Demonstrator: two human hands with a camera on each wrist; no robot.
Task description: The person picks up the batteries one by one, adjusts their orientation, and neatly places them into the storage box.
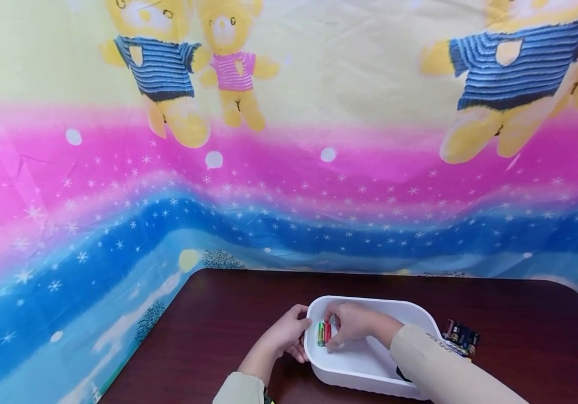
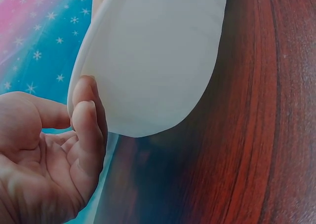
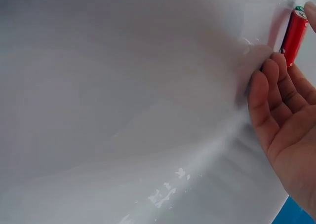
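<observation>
A white plastic basin (image 1: 370,359) stands on the dark wooden table. My left hand (image 1: 287,332) grips its left end, thumb at the rim and fingers against the outer wall; the left wrist view shows this hand (image 2: 54,155) holding the basin wall (image 2: 153,61). Inside the basin, my right hand (image 1: 352,324) pinches a red battery (image 1: 328,332) by its ends. Right beside it sits a green battery (image 1: 321,334). In the right wrist view the red battery (image 3: 295,36) appears at the upper right, between the fingertips (image 3: 277,61) and the partly cut-off thumb.
Several dark batteries (image 1: 463,336) lie in a group on the table (image 1: 531,336), just right of the basin. Partly hidden by the right sleeve (image 1: 435,359), more small items lie near them. A patterned cloth with bears (image 1: 319,185) hangs behind the table.
</observation>
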